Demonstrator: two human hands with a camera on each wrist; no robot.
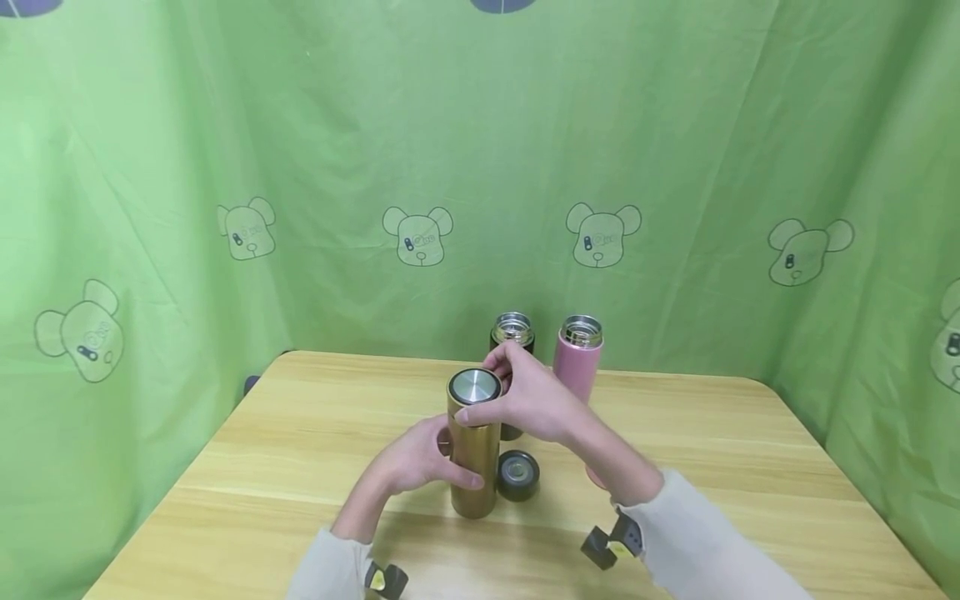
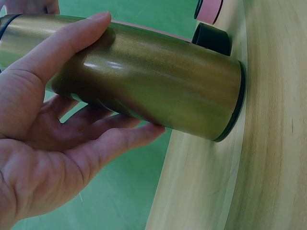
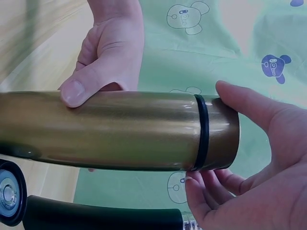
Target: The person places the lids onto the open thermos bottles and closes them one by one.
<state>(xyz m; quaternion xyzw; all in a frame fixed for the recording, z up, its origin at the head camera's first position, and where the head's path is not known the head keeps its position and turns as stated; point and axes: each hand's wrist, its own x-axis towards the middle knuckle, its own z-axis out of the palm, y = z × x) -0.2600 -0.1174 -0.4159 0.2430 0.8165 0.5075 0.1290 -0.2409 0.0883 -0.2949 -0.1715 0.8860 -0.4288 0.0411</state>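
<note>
A gold bottle [image 1: 474, 454] stands upright on the table with its gold cap [image 3: 222, 133] on top. My left hand [image 1: 420, 457] curls round the bottle's body from the left; in the left wrist view its thumb lies along the gold side [image 2: 168, 76]. The thumb and fingers of my right hand [image 1: 528, 400] hold the cap from opposite sides. Beside the bottle's base a dark lid [image 1: 518, 475] lies on the table, its inner side up.
Behind my right hand stand a dark bottle [image 1: 513, 333] and a pink bottle [image 1: 576, 367], both without lids, their metal necks showing. Part of a pink round piece [image 1: 596, 478] shows under my right forearm. A green curtain [image 1: 480, 167] hangs behind the wooden table [image 1: 300, 450].
</note>
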